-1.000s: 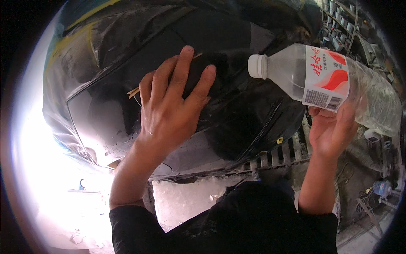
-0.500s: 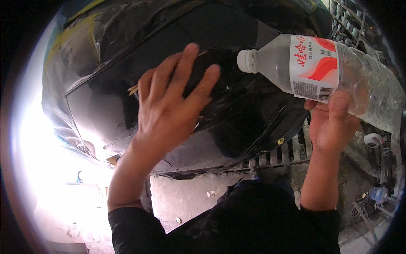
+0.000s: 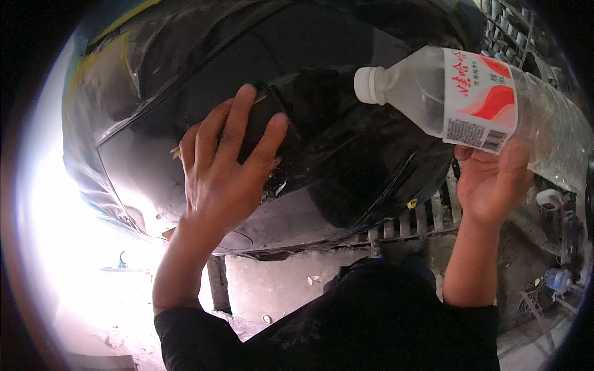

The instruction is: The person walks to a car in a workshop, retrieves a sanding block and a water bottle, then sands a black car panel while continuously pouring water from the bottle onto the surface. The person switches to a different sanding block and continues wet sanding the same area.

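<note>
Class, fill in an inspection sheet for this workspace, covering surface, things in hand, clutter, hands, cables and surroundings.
Surface: dark, glossy curved panel.
Things in hand: clear plastic bottle, tilted sideways, white cap on.
Clutter: white container and blue container, both at right.
Hands: left hand spread over the panel, whatever lies beneath mostly hidden; right hand grips the bottle.
Cables: wire-like tangle at lower right; kind unclear.
Surroundings: plastic sheeting, upper left; crowded shelves, upper right; bright glare, left.
</note>
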Demonstrator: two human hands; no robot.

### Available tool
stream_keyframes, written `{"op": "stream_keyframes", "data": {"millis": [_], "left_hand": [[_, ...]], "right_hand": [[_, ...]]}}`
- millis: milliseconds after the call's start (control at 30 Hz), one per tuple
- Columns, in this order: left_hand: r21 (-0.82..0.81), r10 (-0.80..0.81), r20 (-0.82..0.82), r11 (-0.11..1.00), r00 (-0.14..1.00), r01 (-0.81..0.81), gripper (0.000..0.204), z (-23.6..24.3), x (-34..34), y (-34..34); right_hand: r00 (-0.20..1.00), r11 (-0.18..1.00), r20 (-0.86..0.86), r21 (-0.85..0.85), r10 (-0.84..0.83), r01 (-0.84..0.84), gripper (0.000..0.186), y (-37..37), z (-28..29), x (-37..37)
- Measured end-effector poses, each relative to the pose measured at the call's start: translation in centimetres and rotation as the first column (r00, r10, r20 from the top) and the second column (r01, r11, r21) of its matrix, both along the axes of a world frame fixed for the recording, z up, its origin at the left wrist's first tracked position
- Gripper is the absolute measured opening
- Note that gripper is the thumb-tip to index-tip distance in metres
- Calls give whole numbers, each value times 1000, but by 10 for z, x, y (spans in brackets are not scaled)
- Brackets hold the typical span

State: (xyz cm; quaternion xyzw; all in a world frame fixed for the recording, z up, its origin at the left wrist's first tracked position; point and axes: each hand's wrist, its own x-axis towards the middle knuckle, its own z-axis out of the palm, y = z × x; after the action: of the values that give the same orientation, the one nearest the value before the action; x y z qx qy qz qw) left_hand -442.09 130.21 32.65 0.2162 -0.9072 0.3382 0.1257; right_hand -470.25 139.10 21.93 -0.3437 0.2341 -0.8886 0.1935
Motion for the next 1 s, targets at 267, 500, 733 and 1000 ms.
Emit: {"op": "stream_keyframes", "data": {"millis": [267,500,733,1000], "left_hand": [[14,2,3,1000,1000,-2,64,5,-33,-2],[-13,24,7,1000,1000,-24,63,4,-18,2],[5,73,37,997,997,-73,64,5,-36,6],[-34,12,11,999,1000,-12,64,6,-60,-1]], "right_hand": [[977,982,127,66,170,-180,74,-1,-37,-23],[986,981,147,168,77,-102,79,12,-43,-38],[994,978,98,202,36,-55,75,20,-38,-38],[992,971,67,206,108,-119,77,29,-48,-39]]}}
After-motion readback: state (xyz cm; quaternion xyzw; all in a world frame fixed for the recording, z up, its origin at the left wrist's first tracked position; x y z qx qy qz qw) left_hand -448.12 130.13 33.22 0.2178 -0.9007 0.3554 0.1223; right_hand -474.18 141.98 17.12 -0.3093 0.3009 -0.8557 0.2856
